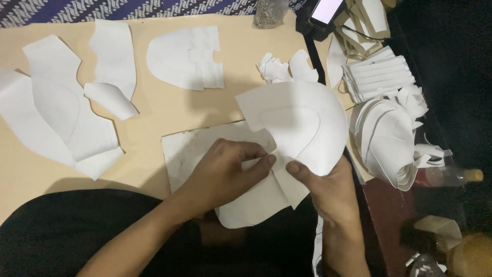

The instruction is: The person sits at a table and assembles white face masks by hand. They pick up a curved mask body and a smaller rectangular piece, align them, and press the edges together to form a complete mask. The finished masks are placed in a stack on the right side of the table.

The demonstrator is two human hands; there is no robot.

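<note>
Head view: left hand (225,172) and right hand (328,190) pinch curved white piece (302,123) at frame centre, thumbs meeting at its lower edge, over grey board (179,149). Flat white cutouts (56,107) upper left; stacked pieces (384,138) right; phone (325,10) top.

Hands (277,177) — white curved piece (302,123) (pinched)

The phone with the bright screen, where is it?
In the head view the phone sits at the top edge, right of centre, on the tan table, between a clear bag of small metal bits and stacked white pieces.
</note>
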